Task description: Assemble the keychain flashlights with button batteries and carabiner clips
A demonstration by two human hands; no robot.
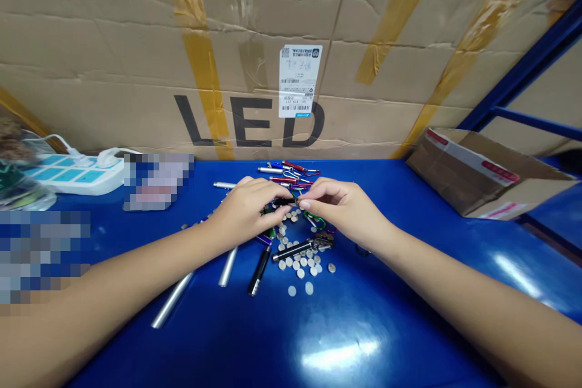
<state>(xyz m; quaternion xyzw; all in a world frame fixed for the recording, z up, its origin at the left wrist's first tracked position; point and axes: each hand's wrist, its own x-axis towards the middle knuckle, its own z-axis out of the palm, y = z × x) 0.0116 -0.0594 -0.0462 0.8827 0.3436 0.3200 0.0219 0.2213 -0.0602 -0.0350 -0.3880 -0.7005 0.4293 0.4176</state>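
My left hand (249,209) is closed on a short black penlight (285,201), holding it level above the blue table. At the penlight's right end, the thumb and fingertips of my right hand (348,209) pinch together; whether a small part is between them is hidden. Below my hands lie several round silver button batteries (297,265), loosely scattered. A black penlight with a clip (293,250) rests across them, and another black penlight (260,271) lies to its left. Green carabiner clips (316,221) show near my right fingertips.
Silver tubes (173,301) lie beside my left forearm. Red and silver penlights with clips (291,182) lie beyond my hands. A white power strip (82,174) stands at left, an open cardboard box (468,173) at right. A large carton (254,30) walls off the back.
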